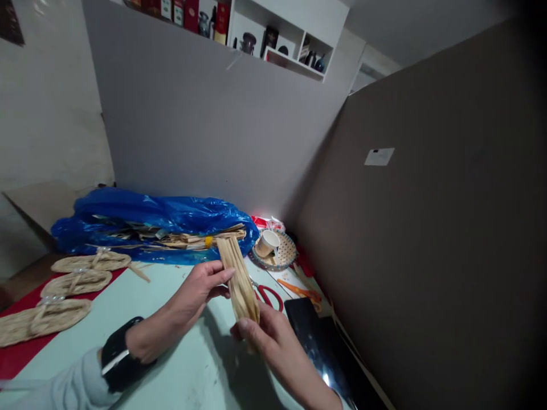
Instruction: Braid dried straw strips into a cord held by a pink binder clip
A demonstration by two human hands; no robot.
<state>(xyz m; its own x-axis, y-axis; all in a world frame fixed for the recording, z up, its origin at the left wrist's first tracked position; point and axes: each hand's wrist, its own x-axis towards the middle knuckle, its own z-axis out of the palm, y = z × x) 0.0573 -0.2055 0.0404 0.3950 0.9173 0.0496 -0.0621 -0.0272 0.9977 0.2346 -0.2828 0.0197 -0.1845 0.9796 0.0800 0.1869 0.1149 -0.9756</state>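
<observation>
A long tan dried leaf strip (238, 276) is held upright over the pale green table (192, 370). My left hand (197, 291) pinches its middle from the left, fingers closed on it. My right hand (267, 336) grips its lower end from below, thumb pressed on the strip. A black watch sits on my left wrist (119, 353).
A blue plastic bag (149, 219) full of dried leaves lies behind. Three woven straw soles (64, 285) rest on a red mat at left. Red-handled scissors (269, 296), an orange tool (299, 290), a woven dish with a paper cup (269, 245) and a black phone (316, 336) lie by the brown partition.
</observation>
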